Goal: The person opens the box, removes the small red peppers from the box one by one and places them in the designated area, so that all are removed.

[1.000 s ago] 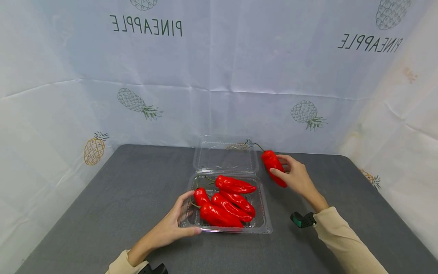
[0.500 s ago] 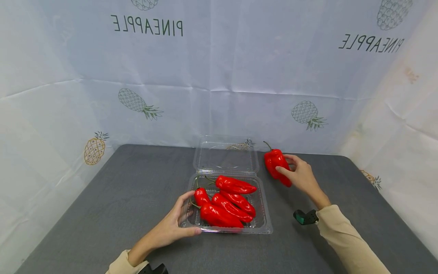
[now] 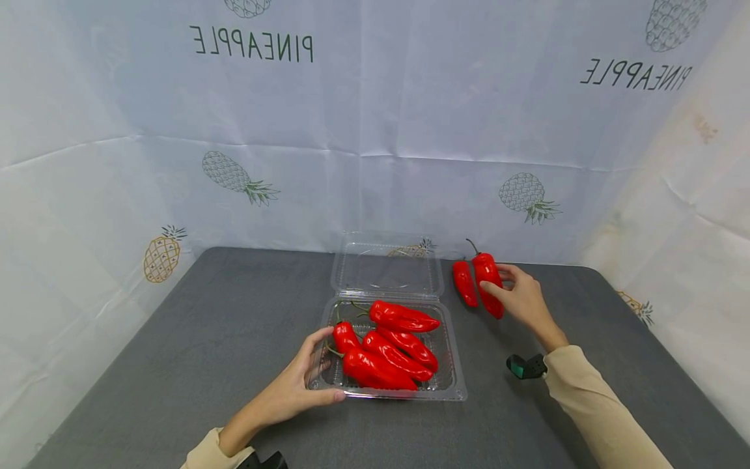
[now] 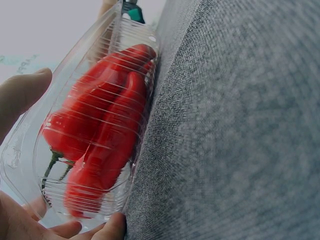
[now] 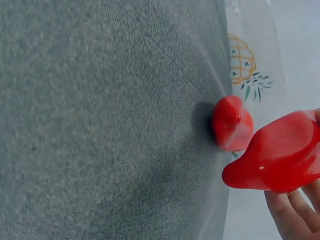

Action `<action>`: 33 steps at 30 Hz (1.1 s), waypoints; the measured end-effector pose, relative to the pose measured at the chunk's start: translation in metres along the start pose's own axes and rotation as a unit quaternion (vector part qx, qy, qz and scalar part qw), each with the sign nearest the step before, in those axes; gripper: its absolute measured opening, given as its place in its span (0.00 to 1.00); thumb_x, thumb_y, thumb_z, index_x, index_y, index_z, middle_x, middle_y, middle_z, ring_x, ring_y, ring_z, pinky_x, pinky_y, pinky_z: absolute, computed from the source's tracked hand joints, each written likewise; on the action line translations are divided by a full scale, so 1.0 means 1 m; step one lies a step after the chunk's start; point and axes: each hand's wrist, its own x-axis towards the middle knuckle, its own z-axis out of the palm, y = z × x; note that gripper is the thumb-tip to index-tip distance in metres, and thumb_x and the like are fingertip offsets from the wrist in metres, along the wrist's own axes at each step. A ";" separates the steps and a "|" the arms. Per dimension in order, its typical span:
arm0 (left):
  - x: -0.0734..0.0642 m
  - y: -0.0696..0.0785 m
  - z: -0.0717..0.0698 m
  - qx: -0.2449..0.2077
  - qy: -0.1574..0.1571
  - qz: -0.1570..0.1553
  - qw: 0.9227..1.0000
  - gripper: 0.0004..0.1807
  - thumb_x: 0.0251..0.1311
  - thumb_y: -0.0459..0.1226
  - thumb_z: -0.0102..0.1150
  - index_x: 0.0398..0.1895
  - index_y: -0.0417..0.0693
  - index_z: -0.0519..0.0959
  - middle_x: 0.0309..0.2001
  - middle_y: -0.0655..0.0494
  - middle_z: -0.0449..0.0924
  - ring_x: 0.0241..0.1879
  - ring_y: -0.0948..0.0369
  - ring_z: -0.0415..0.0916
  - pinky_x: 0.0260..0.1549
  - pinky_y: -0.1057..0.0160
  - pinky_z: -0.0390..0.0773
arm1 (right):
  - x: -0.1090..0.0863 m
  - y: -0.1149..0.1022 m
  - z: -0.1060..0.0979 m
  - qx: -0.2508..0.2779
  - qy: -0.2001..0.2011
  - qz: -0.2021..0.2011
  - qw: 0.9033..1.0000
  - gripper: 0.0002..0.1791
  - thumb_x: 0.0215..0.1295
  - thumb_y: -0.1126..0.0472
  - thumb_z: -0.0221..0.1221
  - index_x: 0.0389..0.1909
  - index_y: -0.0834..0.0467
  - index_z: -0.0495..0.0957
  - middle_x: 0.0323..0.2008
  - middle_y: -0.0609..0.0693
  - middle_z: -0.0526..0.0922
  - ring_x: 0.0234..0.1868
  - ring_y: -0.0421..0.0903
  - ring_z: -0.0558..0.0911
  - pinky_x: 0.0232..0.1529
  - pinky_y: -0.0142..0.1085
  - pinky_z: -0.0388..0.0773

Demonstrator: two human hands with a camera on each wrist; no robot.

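My right hand (image 3: pixel 524 299) pinches a long red pepper (image 3: pixel 489 286), stem up and tip down, at the back right of the table. Just left of it a second red pepper (image 3: pixel 464 284) lies on the table; both show in the right wrist view, the held pepper (image 5: pixel 280 152) nearer the camera. A clear plastic clamshell box (image 3: pixel 450 374) stands in the middle with its lid laid back and several red peppers (image 3: pixel 404 317) inside. My left hand (image 3: pixel 293 387) holds the box's front left corner, thumb at the front and fingers on the left side.
The clear lid (image 3: pixel 387 264) reaches the back edge of the dark grey table (image 3: pixel 263 293). A white cloth (image 3: pixel 363 117) printed with pineapples hangs behind and on both sides. Dark wrist cameras (image 3: pixel 526 367) sit at both wrists.
My right hand has moved slightly right with the pepper it holds. This pepper has come apart from a second one, which now lies visible on its left. The left hand stays put.
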 end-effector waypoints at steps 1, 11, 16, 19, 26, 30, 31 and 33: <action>0.000 0.000 0.000 0.001 0.000 0.002 1.000 0.52 0.55 0.37 0.71 0.76 0.46 0.46 0.77 0.40 0.46 0.76 0.36 0.48 0.68 0.44 0.63 | 0.001 0.001 0.000 0.000 0.000 0.001 1.000 0.37 0.70 0.48 0.58 0.69 0.69 0.63 0.61 0.72 0.74 0.55 0.69 0.80 0.48 0.58 0.85; 0.001 0.001 0.001 -0.002 -0.002 -0.008 1.000 0.52 0.55 0.37 0.71 0.76 0.46 0.46 0.77 0.41 0.45 0.76 0.36 0.47 0.69 0.44 0.63 | 0.005 0.010 -0.002 -0.011 0.007 0.014 1.000 0.38 0.70 0.46 0.57 0.69 0.69 0.62 0.60 0.73 0.74 0.55 0.68 0.79 0.46 0.55 0.86; 0.001 0.001 0.001 -0.002 0.000 -0.007 1.000 0.52 0.55 0.37 0.71 0.76 0.46 0.46 0.77 0.41 0.45 0.76 0.37 0.47 0.69 0.44 0.63 | 0.009 0.014 -0.002 -0.014 0.006 0.025 1.000 0.38 0.71 0.46 0.57 0.69 0.70 0.62 0.61 0.73 0.73 0.57 0.69 0.77 0.49 0.57 0.84; 0.001 0.000 0.001 -0.002 0.001 -0.003 1.000 0.52 0.55 0.38 0.71 0.76 0.46 0.46 0.77 0.41 0.46 0.76 0.37 0.48 0.69 0.44 0.63 | 0.012 0.016 -0.001 -0.020 0.006 0.032 0.999 0.38 0.71 0.46 0.56 0.69 0.71 0.62 0.61 0.73 0.73 0.58 0.69 0.76 0.51 0.58 0.84; 0.000 -0.001 0.000 -0.002 0.003 -0.003 1.000 0.52 0.55 0.38 0.71 0.76 0.47 0.47 0.77 0.41 0.46 0.76 0.36 0.48 0.68 0.44 0.63 | 0.019 0.024 0.004 -0.028 -0.002 0.041 0.999 0.39 0.71 0.47 0.56 0.69 0.72 0.60 0.61 0.74 0.73 0.60 0.69 0.74 0.52 0.57 0.83; 0.000 -0.001 0.000 -0.004 0.004 -0.002 1.000 0.52 0.55 0.37 0.71 0.76 0.46 0.47 0.77 0.41 0.46 0.76 0.36 0.49 0.69 0.44 0.63 | 0.022 0.028 0.005 -0.032 -0.002 0.044 0.999 0.39 0.71 0.46 0.56 0.69 0.72 0.61 0.61 0.74 0.73 0.60 0.68 0.75 0.52 0.57 0.83; 0.000 -0.001 0.000 -0.004 0.004 -0.003 1.000 0.52 0.55 0.37 0.71 0.76 0.46 0.47 0.77 0.41 0.46 0.76 0.37 0.48 0.69 0.44 0.63 | 0.023 0.029 0.006 -0.034 -0.002 0.044 0.998 0.39 0.71 0.46 0.56 0.69 0.72 0.61 0.61 0.74 0.73 0.60 0.68 0.75 0.53 0.57 0.83; 0.001 0.000 0.000 -0.005 0.004 -0.005 1.000 0.52 0.55 0.37 0.71 0.76 0.46 0.46 0.77 0.41 0.46 0.76 0.37 0.48 0.69 0.44 0.63 | 0.025 0.031 0.006 -0.036 -0.002 0.045 0.998 0.39 0.71 0.46 0.56 0.69 0.72 0.61 0.60 0.74 0.73 0.60 0.68 0.75 0.53 0.57 0.82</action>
